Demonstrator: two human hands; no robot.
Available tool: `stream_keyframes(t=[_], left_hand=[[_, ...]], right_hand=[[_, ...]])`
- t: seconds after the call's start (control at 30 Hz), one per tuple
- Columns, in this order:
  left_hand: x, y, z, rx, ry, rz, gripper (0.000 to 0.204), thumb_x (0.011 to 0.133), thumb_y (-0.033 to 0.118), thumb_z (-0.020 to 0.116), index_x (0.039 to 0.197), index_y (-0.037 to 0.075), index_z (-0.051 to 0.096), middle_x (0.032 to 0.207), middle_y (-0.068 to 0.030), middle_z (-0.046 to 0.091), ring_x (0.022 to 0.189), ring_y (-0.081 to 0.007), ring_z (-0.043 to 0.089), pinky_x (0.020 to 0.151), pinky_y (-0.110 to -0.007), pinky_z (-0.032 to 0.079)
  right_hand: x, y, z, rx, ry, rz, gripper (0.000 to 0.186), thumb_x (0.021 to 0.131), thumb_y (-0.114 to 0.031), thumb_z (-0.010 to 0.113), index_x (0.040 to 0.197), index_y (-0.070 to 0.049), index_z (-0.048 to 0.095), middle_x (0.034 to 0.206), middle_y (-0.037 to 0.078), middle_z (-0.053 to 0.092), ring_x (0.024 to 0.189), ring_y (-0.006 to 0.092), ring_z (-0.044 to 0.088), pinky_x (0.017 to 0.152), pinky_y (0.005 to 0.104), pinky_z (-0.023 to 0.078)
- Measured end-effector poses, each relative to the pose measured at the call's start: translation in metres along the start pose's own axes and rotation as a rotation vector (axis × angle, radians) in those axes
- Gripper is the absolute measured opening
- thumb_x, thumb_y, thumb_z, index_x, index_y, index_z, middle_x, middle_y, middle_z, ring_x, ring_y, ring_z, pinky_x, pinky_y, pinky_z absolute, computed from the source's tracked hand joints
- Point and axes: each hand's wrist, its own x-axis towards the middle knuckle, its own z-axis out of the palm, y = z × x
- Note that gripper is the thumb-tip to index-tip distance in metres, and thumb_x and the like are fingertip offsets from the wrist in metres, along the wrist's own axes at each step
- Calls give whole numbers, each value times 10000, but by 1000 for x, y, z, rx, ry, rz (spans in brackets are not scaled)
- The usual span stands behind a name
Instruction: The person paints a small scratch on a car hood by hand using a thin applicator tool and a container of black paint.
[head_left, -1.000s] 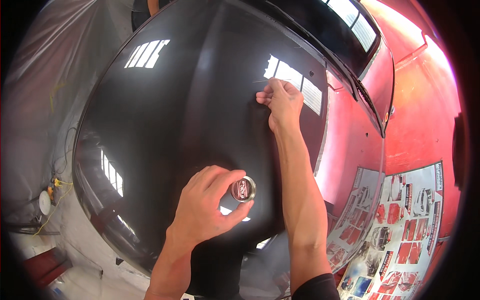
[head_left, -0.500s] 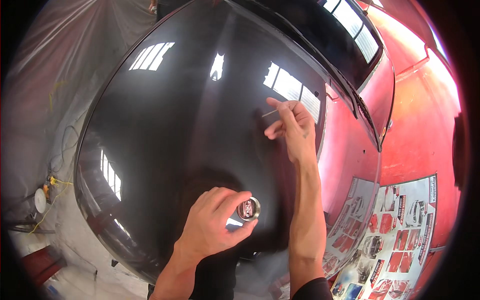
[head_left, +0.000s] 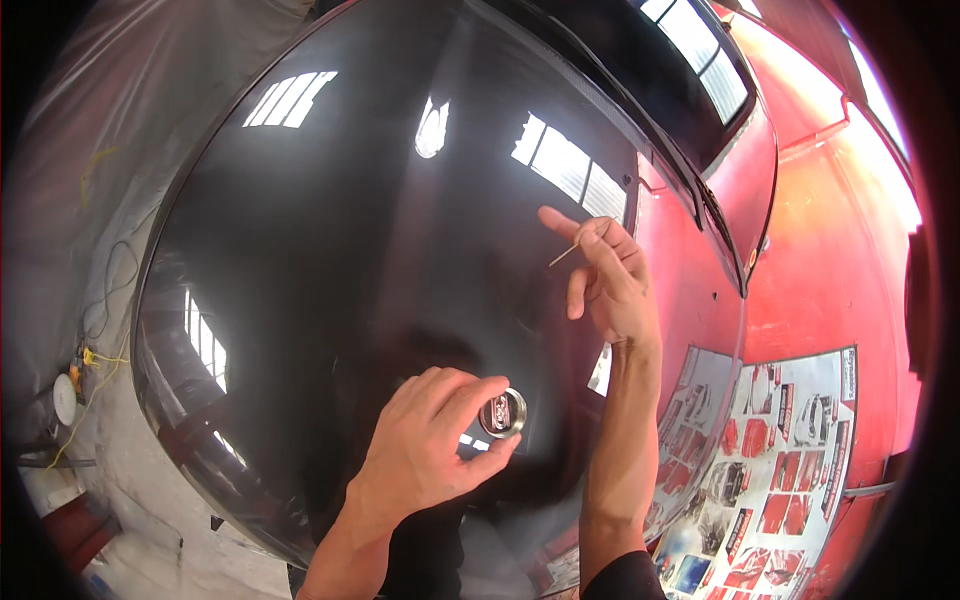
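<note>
Between the thumb and fingers of my left hand (head_left: 415, 445), a small round metal tin (head_left: 503, 413) is gripped, its printed round face turned up toward me. My right hand (head_left: 618, 285) is higher and farther right, pinching a thin light-coloured stick (head_left: 563, 256) at the fingertips; the index finger reaches out to the left. Both hands are over a glossy black car hood (head_left: 300, 260). The stick's free end points down and left, apart from the tin. Whether the stick touches the hood cannot be told.
The dark windshield (head_left: 680, 90) meets the hood at the upper right. A red car body (head_left: 820, 260) fills the right side, with a printed poster sheet (head_left: 775, 460) on it. Plastic sheeting (head_left: 110, 150) hangs at left, above a yellow cord (head_left: 98, 400) on the floor.
My right hand has moved slightly right and down, and the stick now tilts more steeply. My left hand stays nearly still with the tin. The hood has shifted slightly left in view.
</note>
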Motion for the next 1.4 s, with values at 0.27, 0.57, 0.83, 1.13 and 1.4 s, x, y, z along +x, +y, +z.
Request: stream_keyframes(t=[0.27, 0.57, 0.83, 1.13, 1.4], left_hand=[[1, -9, 1, 6, -21, 25, 512, 653, 69, 870, 1136, 51, 702, 942, -77, 658, 778, -198, 646, 632, -291, 551], [-2, -11, 7, 13, -15, 57, 510, 653, 80, 867, 1134, 63, 699, 934, -68, 657, 752, -199, 635, 626, -297, 542], [-3, -10, 5, 22, -36, 19, 493, 653, 107, 873, 1114, 58, 703, 922, -71, 651, 765, -205, 635, 616, -296, 548], [-3, -14, 4, 12, -51, -2, 501, 637, 84, 861, 1113, 47, 709, 945, -76, 654, 775, -215, 642, 650, -314, 536], [-3, -17, 6, -7, -38, -22, 471, 660, 119, 867, 1097, 44, 709, 945, -80, 660, 759, -233, 650, 658, -343, 530]], right_hand=[[-5, 22, -27, 245, 358, -98, 157, 1032, -185, 617, 990, -35, 631, 1146, 224, 708, 585, 188, 657, 540, 278, 540], [-8, 29, -38, 219, 472, -27, 132, 1009, -165, 645, 991, -34, 637, 877, 80, 662, 635, 162, 632, 555, 273, 495], [-3, 29, -37, 226, 474, 8, 138, 1007, -161, 648, 985, -25, 642, 846, 68, 650, 599, 147, 619, 526, 272, 483], [-29, 40, 4, 345, 385, 50, 148, 1030, -168, 613, 990, -27, 634, 834, 67, 653, 584, 153, 627, 525, 284, 495], [-107, 46, 2, 427, 503, 108, 153, 1042, -191, 608, 976, -56, 636, 836, 51, 660, 600, 146, 602, 538, 288, 460]])
